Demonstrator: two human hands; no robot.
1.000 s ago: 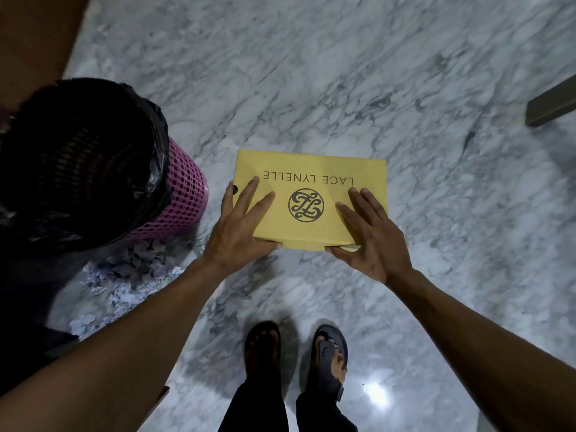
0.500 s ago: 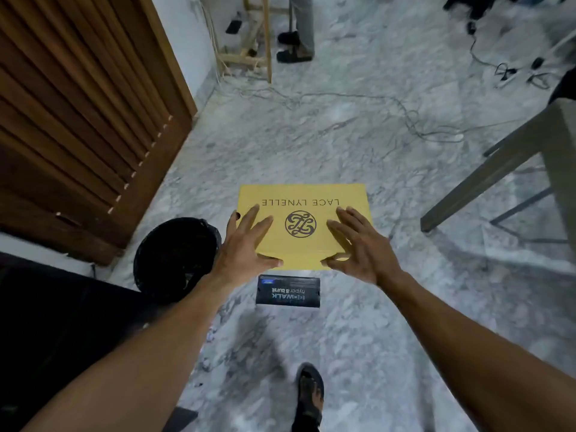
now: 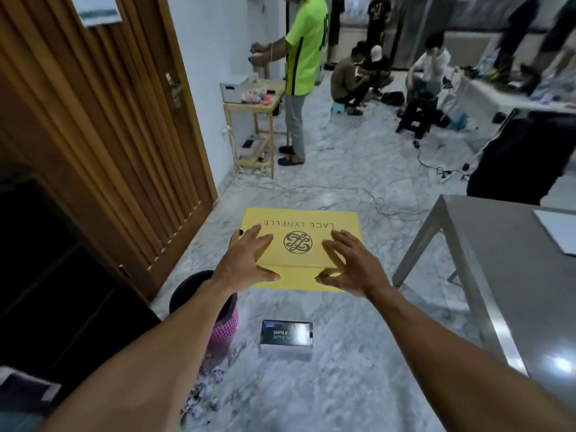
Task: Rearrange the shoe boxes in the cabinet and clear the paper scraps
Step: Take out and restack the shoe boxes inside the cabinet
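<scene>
In the head view, both hands carry a yellow shoe box lettered LACE LYNELLE, held out in the air above the marble floor. The left hand and the right hand each lie fingers spread on the lid, thumbs hooked against the near side. A black shoe box sits on the floor below, beside a pink waste basket lined in black. Paper scraps lie scattered near the basket. Judging from this, little is finished: one box is in transit, another waits, and the scraps remain uncleared.
</scene>
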